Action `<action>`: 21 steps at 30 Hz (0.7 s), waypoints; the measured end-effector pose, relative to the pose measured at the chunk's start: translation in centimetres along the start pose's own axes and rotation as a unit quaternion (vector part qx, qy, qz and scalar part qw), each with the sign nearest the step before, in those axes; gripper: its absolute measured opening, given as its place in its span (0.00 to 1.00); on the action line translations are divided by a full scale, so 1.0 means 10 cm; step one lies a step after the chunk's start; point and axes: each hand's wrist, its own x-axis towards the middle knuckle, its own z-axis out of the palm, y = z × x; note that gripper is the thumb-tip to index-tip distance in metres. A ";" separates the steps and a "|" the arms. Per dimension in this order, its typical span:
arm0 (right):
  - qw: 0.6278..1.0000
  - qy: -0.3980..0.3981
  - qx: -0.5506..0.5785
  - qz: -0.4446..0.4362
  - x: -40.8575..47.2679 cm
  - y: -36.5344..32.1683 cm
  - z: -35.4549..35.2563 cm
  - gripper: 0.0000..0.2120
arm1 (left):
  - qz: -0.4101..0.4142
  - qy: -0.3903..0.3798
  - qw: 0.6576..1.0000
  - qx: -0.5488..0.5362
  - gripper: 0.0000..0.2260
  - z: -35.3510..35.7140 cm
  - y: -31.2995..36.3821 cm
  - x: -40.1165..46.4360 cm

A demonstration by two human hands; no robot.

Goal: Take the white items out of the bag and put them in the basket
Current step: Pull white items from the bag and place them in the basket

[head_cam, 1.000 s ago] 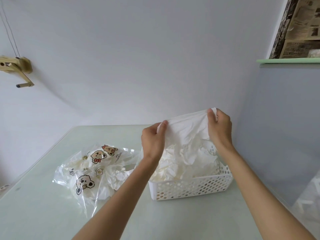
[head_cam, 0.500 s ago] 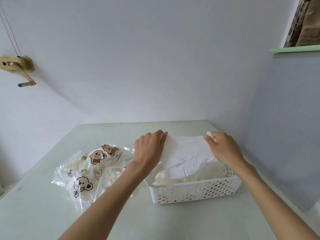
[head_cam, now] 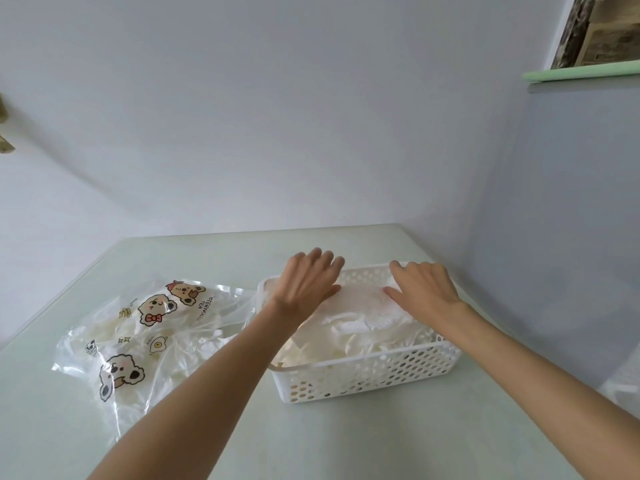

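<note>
A white perforated basket (head_cam: 374, 374) stands on the pale table, right of centre, filled with several crumpled white items (head_cam: 360, 327). Both hands lie flat on the top white piece inside it. My left hand (head_cam: 306, 280) presses at the basket's left end with fingers straight. My right hand (head_cam: 420, 289) presses toward the right end, fingers spread. To the left lies a clear plastic bag (head_cam: 145, 336) printed with cartoon bears, with more white items showing through it.
The pale green table (head_cam: 346, 441) meets a grey wall at the back and a grey partition on the right. A green ledge (head_cam: 581, 72) sits high on the right. Some clear plastic shows at the far right edge.
Both hands lowered the white piece they held stretched above the basket, laid it inside, and let go. They now press it down flat.
</note>
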 end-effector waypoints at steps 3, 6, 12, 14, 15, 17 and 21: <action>0.995 0.026 0.092 0.033 -0.01 0.11 -0.09 0.19 | -0.058 0.023 0.995 -0.080 0.11 -0.15 0.02 0.00; 0.983 0.097 0.147 0.044 -0.13 0.14 -0.23 0.16 | -0.163 0.061 0.979 -0.107 0.09 -0.26 -0.01 -0.03; 0.963 -0.059 0.262 -0.024 -0.23 -0.03 -0.20 0.16 | -0.040 -0.102 0.964 -0.244 0.18 -0.32 0.13 -0.19; 0.957 -0.207 0.201 -0.012 -0.20 0.00 -0.05 0.24 | -0.008 -0.275 0.925 -0.261 0.27 -0.21 0.18 -0.28; 0.950 -0.249 0.188 -0.006 -0.20 0.02 0.02 0.27 | -0.011 -0.334 0.903 -0.269 0.30 -0.14 0.19 -0.33; 0.938 -0.283 0.201 0.001 -0.19 0.04 0.10 0.30 | -0.024 -0.394 0.877 -0.273 0.36 -0.02 0.20 -0.38; 0.932 -0.307 0.191 -0.011 -0.16 -0.01 0.11 0.30 | -0.020 -0.424 0.876 -0.228 0.39 0.10 0.24 -0.37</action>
